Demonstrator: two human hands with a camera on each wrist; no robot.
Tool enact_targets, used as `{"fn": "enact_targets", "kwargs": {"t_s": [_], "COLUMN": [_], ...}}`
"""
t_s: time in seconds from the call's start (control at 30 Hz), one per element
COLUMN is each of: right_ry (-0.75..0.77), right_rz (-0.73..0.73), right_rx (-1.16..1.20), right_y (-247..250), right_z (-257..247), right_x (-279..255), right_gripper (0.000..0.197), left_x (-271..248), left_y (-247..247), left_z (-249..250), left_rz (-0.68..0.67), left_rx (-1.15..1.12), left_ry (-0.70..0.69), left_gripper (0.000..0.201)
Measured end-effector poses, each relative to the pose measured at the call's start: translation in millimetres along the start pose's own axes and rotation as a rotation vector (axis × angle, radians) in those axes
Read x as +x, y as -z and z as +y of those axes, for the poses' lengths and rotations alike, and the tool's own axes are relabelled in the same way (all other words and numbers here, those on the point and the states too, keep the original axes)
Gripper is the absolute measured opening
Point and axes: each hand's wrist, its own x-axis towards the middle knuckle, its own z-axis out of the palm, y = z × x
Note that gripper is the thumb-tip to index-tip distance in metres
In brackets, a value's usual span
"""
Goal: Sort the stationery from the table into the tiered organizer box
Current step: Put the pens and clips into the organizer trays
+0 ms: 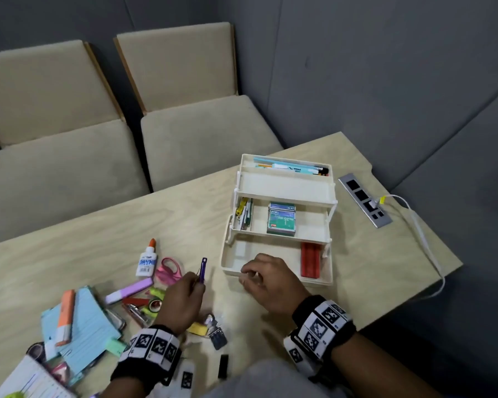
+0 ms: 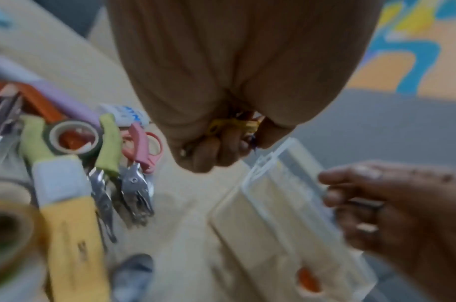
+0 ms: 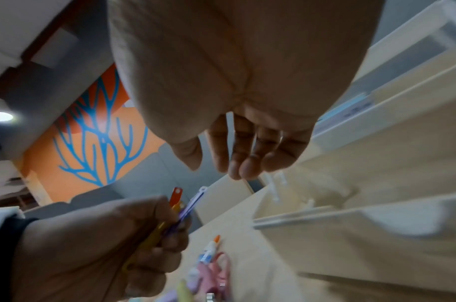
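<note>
While the left hand (image 1: 181, 304) is clenched, its fingers (image 3: 170, 243) wrap a small bundle of thin plastic strips.
Bundle (image 3: 179, 208): purple, red and yellow strips; the purple one sticks up past the knuckles in the head view, and the ends show round holes in the right wrist view.
Left hand position: above the table (image 1: 104, 242), between the loose stationery and the organizer box (image 1: 279, 219), touching neither.
Right hand (image 1: 266, 281): fingers loosely bent and released, grasping nothing; it sits at the front edge of the box's bottom tier. Whether the fingertips touch the rim, cannot tell.
Organizer box: cream, three tiers fanned open, standing toward the table's far right.
Top tier: a pale blue flat pack and pens along the back.
Middle tier: staple boxes (image 1: 281, 221) in the centre, a few slim items in the left compartment.
Bottom tier: red packet (image 1: 310, 259) against the right wall.
Loose on table, left of the hands: glue bottle (image 1: 146, 259), pink scissors (image 1: 168, 271), purple highlighter (image 1: 128, 291), green-handled hole punch (image 2: 110, 161), tape roll (image 2: 73, 137), orange highlighter (image 1: 66, 317) on blue index cards (image 1: 87, 326).
Near the left wrist: binder clips (image 1: 216, 330).
</note>
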Motion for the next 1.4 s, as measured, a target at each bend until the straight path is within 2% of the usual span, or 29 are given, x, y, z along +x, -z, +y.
{"fn": "enact_targets", "kwargs": {"t_s": [0.1,0.17,0.27,0.43,0.57,0.67,0.73,0.83,0.9,1.0,1.03,1.17,1.27,1.4], "right_ry": [0.008,0.038,0.118,0.146,0.133,0.148,0.106,0.098,0.105,0.039,0.018,-0.034,-0.107,-0.187], "right_rz": [-0.079,-0.115,-0.138,-0.126,-0.191,-0.165,-0.199,-0.327,-0.367,-0.386,-0.403,-0.409,-0.367,-0.326], "right_rx": [0.093,0.187,0.2,0.194,0.15,0.123,0.139,0.032,0.0,0.015,0.028,0.112,0.306,0.421], "right_y": [-22,-39,-59,-93,-111,-122,-126,-125,-122,-116,-113,-98,-82,-63], "right_z": [-32,-54,-82,-110,-122,-128,-129,-129,-126,-120,-119,-115,-106,-87], "right_x": [5,10,13,9,2,-1,-2,-2,-4,-5,-6,-7,-7,-5], "right_gripper": [0.048,0.059,0.046,0.026,0.028,0.033,0.043,0.044,0.037,0.023,0.019,0.021,0.027,0.016], "left_x": [-26,-40,-58,-85,-95,-98,-99,-103,-103,-97,-94,-82,-70,-45], "left_y": [9,17,30,45,56,61,63,63,62,62,63,66,66,56], "left_z": [20,22,8,-22,-37,-46,-50,-49,-46,-43,-41,-13,11,27], "left_rz": [-0.057,-0.131,-0.235,-0.331,-0.371,-0.39,-0.416,-0.413,-0.401,-0.384,-0.385,-0.45,-0.501,-0.526], "left_rx": [-0.699,-1.028,-1.239,-1.386,-1.377,-1.332,-1.241,-0.969,-0.793,-0.676,-0.631,-0.453,-0.371,-0.221], "left_ry": [0.266,0.411,0.528,0.573,0.57,0.579,0.557,0.499,0.452,0.366,0.333,0.207,0.143,0.112], "left_gripper": [0.01,0.01,0.015,0.027,0.034,0.021,0.016,0.034,0.056,0.093,0.1,0.103,0.098,0.106]}}
